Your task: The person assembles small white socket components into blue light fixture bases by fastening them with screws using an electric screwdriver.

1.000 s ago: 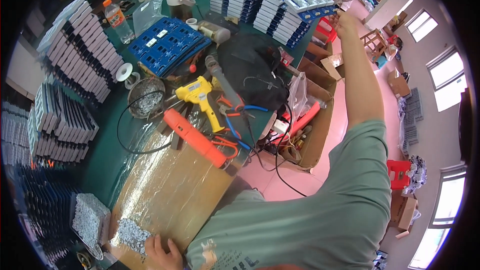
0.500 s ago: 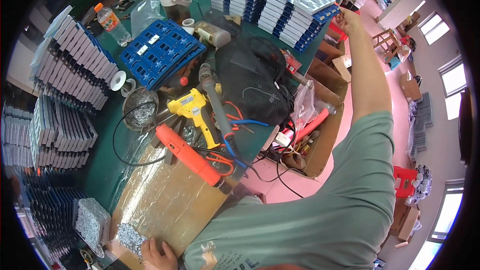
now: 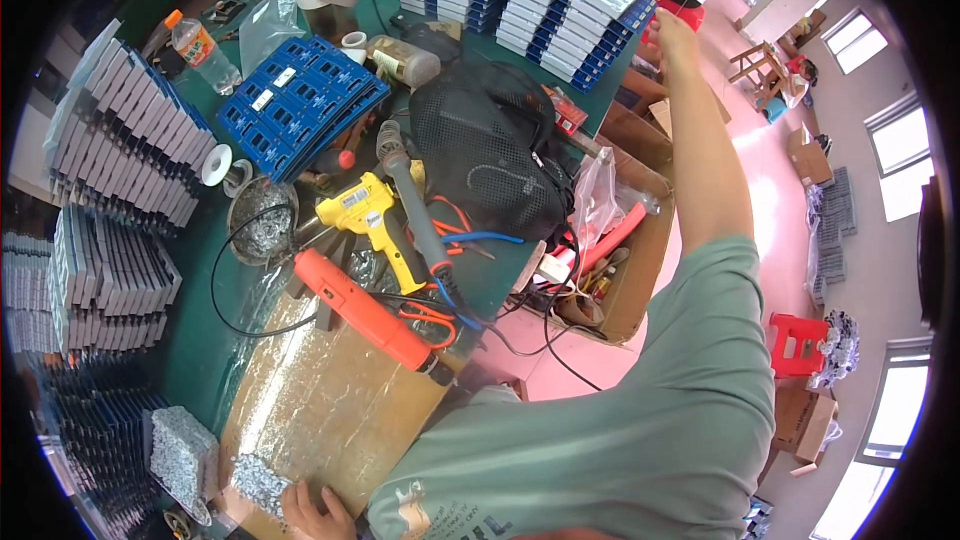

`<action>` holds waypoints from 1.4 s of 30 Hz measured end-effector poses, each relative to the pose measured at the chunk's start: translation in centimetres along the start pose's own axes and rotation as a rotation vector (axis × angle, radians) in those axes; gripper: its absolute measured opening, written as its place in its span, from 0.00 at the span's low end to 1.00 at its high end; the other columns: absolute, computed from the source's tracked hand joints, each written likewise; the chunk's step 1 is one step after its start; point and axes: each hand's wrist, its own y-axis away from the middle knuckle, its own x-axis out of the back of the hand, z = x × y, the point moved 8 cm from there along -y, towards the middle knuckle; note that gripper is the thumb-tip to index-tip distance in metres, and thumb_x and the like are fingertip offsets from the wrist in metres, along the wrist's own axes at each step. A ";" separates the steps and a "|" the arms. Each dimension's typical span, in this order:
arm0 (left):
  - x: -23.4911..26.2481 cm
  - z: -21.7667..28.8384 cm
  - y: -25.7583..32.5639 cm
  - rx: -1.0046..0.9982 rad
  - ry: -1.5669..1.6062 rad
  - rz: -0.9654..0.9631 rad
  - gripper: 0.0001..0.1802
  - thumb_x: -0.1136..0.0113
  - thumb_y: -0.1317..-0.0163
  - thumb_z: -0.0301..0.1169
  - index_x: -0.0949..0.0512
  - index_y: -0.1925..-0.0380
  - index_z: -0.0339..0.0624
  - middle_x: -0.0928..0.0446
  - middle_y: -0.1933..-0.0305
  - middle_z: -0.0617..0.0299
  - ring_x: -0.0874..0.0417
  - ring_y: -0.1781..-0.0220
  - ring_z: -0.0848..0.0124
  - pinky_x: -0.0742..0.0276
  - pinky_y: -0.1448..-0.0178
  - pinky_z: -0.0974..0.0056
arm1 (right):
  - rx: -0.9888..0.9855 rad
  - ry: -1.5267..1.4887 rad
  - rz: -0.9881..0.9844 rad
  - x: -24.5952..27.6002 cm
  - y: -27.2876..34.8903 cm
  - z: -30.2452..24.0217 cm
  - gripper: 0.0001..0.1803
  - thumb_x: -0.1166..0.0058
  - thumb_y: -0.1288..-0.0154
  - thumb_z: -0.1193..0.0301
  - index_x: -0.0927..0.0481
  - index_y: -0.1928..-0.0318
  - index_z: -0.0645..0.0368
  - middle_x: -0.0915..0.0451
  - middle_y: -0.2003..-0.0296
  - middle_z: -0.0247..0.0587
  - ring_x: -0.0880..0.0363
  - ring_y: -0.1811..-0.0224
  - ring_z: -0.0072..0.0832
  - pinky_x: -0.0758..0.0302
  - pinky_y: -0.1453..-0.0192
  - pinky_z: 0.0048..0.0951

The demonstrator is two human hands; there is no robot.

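Observation:
My left hand lies at the lower edge with its fingers apart. Its fingertips touch the brown work surface beside a small heap of grey-white parts. Far off at the upper right, my right arm is stretched out, and my right hand is at the outer corner of a stack of blue circuit-board panels with white-grey blocks. The fingers there look curled; what they hold, if anything, is too small to make out. Left of the heap stands a container full of grey-white parts.
A red-orange tool, a yellow gun-shaped tool and a grey-handled tool lie mid-table near a metal bowl. Blue panels, a black mesh bag and a bottle lie beyond. A cardboard box stands at right.
The whole view has shifted slightly, so most things sit a little further left. My right hand stays by the stack's corner, and my left hand keeps its place beside the heap.

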 end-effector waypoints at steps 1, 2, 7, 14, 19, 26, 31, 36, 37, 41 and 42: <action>0.2 0.0 0.1 -0.007 0.005 0.013 0.18 0.34 0.36 0.38 0.19 0.53 0.37 0.20 0.56 0.44 0.19 0.55 0.45 0.22 0.50 0.45 | -0.046 -0.033 -0.022 -0.7 1.0 0.4 0.14 0.46 0.28 0.62 0.22 0.54 0.61 0.24 0.64 0.37 0.25 0.69 0.26 0.26 0.69 0.28; 0.4 0.1 0.2 -0.015 0.010 0.025 0.18 0.34 0.36 0.38 0.19 0.53 0.37 0.20 0.56 0.44 0.19 0.55 0.45 0.22 0.50 0.45 | -0.138 -0.101 -0.046 -1.6 1.6 1.0 0.12 0.45 0.28 0.62 0.21 0.59 0.59 0.24 0.68 0.35 0.25 0.70 0.25 0.26 0.67 0.29; 0.5 -0.2 0.4 -0.007 0.017 0.000 0.18 0.33 0.36 0.38 0.19 0.52 0.37 0.19 0.54 0.44 0.19 0.53 0.45 0.22 0.48 0.45 | -0.118 -0.151 -0.041 -2.9 1.9 0.7 0.10 0.46 0.28 0.64 0.20 0.61 0.59 0.23 0.69 0.34 0.26 0.71 0.26 0.26 0.67 0.31; 0.0 -1.0 1.1 0.049 0.120 -0.041 0.20 0.38 0.38 0.28 0.26 0.46 0.34 0.26 0.45 0.42 0.26 0.42 0.44 0.33 0.36 0.44 | -0.078 -0.037 -0.099 -2.7 -0.5 0.9 0.09 0.50 0.28 0.69 0.19 0.62 0.59 0.24 0.71 0.32 0.28 0.73 0.24 0.31 0.72 0.28; 0.1 -1.2 1.4 0.048 0.092 -0.029 0.20 0.38 0.38 0.28 0.25 0.46 0.34 0.26 0.45 0.42 0.26 0.41 0.43 0.33 0.35 0.44 | -0.010 -0.119 -0.072 -3.7 1.1 0.1 0.09 0.50 0.28 0.71 0.19 0.62 0.60 0.24 0.73 0.34 0.29 0.75 0.25 0.34 0.74 0.28; 0.0 -1.2 1.4 0.079 0.090 -0.038 0.21 0.38 0.38 0.28 0.26 0.45 0.34 0.26 0.44 0.42 0.27 0.40 0.43 0.34 0.34 0.44 | -0.094 -0.214 0.007 -2.8 -0.5 1.6 0.07 0.47 0.30 0.73 0.20 0.65 0.64 0.25 0.76 0.35 0.30 0.79 0.24 0.33 0.75 0.27; -0.2 -1.3 1.3 0.080 0.101 -0.048 0.21 0.38 0.38 0.27 0.26 0.45 0.34 0.26 0.43 0.42 0.28 0.39 0.44 0.35 0.33 0.45 | -0.142 -0.331 -0.005 -2.4 -2.0 1.7 0.06 0.46 0.31 0.76 0.22 0.67 0.65 0.24 0.75 0.36 0.28 0.78 0.24 0.32 0.78 0.23; -0.1 -1.3 1.5 0.090 0.083 -0.046 0.21 0.38 0.38 0.28 0.26 0.45 0.34 0.26 0.44 0.43 0.27 0.40 0.44 0.35 0.33 0.45 | -0.180 -0.307 -0.005 -3.1 -1.8 1.9 0.06 0.46 0.30 0.76 0.23 0.66 0.65 0.24 0.75 0.37 0.27 0.77 0.24 0.31 0.79 0.21; -0.1 -1.2 1.3 0.086 0.098 -0.044 0.21 0.38 0.38 0.28 0.26 0.45 0.34 0.26 0.44 0.43 0.27 0.40 0.44 0.35 0.33 0.45 | -0.186 -0.288 -0.023 -3.0 -1.7 2.1 0.06 0.46 0.30 0.75 0.23 0.66 0.65 0.24 0.75 0.38 0.27 0.77 0.24 0.31 0.79 0.21; -0.2 -1.3 1.4 0.093 0.105 -0.053 0.20 0.39 0.38 0.28 0.25 0.46 0.34 0.25 0.45 0.43 0.27 0.40 0.44 0.34 0.33 0.45 | -0.188 -0.199 0.005 -2.8 0.5 1.8 0.08 0.47 0.29 0.73 0.23 0.67 0.64 0.24 0.74 0.38 0.27 0.78 0.25 0.31 0.79 0.23; -0.2 -1.3 1.3 0.089 0.111 -0.054 0.20 0.39 0.38 0.28 0.25 0.46 0.34 0.25 0.45 0.43 0.27 0.40 0.44 0.34 0.33 0.45 | -0.186 -0.195 0.011 -2.4 0.6 1.9 0.08 0.47 0.29 0.73 0.23 0.67 0.64 0.24 0.74 0.38 0.27 0.78 0.25 0.31 0.79 0.23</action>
